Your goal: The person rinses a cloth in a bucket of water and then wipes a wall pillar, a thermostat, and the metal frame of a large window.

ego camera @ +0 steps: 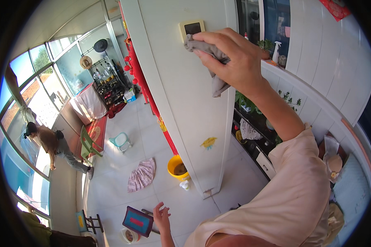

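Observation:
My right hand (235,57) is raised with a grey cloth (213,54) pinched between thumb and fingers. The cloth touches the lower edge of a cream-framed wall switch (191,28) with a dark face, high on a white pillar (179,102). A loose end of the cloth hangs below my palm. Down low, my left hand (162,216) holds nothing, its fingers apart and slightly bent. It hovers near a stool with a blue and purple cover (138,221).
Beside the pillar's foot stand a yellow bucket (178,168) of murky liquid and a white bottle (184,185). A pleated skirt-like cloth (141,175) lies on the tiles near a small teal stool (120,141). One person (54,145) leans at the windows; another person (37,227) is partly visible lower left.

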`<state>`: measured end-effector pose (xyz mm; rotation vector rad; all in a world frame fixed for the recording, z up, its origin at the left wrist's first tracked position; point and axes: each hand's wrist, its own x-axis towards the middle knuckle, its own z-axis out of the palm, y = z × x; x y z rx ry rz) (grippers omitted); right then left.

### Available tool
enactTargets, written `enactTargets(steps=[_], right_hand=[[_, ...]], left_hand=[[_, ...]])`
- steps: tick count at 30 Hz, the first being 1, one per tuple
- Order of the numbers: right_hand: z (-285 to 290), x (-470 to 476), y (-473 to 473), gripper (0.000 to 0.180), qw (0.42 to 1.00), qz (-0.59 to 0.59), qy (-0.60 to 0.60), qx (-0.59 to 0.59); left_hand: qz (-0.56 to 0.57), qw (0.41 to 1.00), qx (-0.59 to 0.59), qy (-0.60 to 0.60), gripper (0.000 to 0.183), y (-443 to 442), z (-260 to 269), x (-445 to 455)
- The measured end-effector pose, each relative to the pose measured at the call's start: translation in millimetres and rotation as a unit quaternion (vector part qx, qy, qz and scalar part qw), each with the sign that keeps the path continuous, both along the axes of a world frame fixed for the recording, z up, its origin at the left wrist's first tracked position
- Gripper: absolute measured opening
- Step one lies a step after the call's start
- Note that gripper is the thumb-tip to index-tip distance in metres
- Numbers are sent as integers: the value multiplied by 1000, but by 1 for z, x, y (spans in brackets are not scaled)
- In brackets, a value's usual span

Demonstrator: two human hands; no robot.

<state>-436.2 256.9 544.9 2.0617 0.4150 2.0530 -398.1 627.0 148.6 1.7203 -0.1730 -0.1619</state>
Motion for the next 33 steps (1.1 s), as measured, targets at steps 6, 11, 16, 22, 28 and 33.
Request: enactTargets(steps=[6, 11, 16, 22, 28, 33], right_hand=[[-8, -7, -27, 25, 998, -52, -16, 26], [-4, -3, -19, 25, 999, -31, -23, 16], [-9, -20, -33, 26, 998, -39, -20, 49], [15, -11, -10, 25, 1000, 3, -6, 15], [27, -29, -42, 21, 993, -73, 20, 91], [68, -20, -9, 22, 993, -26, 111, 35]], left_hand=[[16, 1000, 11, 3, 25, 10, -11, 0], [10, 1000, 8, 4, 25, 15, -10, 1], [23, 999, 22, -12, 24, 4, 3, 5], [-16, 999, -12, -42, 24, -18, 25, 16], [18, 999, 13, -43, 23, -1, -2, 17], [13, 997, 5, -72, 24, -5, 24, 23]])
